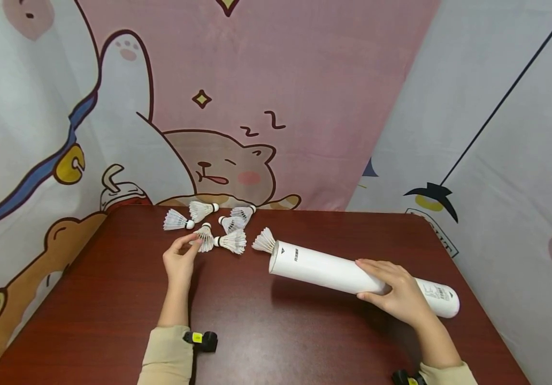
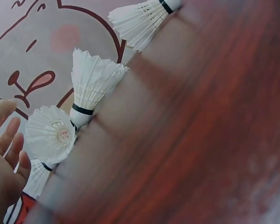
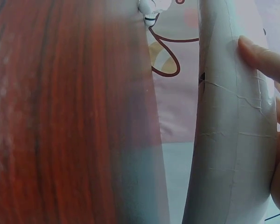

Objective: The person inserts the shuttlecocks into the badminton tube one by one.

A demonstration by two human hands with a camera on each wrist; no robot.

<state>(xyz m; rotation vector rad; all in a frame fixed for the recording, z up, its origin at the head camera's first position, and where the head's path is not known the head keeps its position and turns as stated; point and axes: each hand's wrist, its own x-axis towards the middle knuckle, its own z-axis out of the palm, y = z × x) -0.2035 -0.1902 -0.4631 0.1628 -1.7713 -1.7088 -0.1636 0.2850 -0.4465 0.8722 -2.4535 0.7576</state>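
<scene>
My left hand point(image 1: 179, 262) reaches to a white feather shuttlecock point(image 1: 206, 235), fingertips right at its feathers in the head view. In the left wrist view the fingers point(image 2: 14, 144) are loosely extended beside that shuttlecock point(image 2: 42, 126), whose feather end faces the camera. Another shuttlecock point(image 1: 232, 241) lies just to its right, cork pointing left. My right hand point(image 1: 396, 291) grips a long white shuttlecock tube point(image 1: 324, 267) near its far right part, thumb and fingers on either side. The tube's mouth points left. Beside the mouth is a shuttlecock point(image 1: 263, 240), its cork hidden in the head view.
Several more shuttlecocks, such as one at the left point(image 1: 176, 220) and one at the back point(image 1: 202, 210), lie along the back edge of the dark red-brown table point(image 1: 257, 331). A cartoon-printed cloth point(image 1: 314, 107) hangs right behind the table.
</scene>
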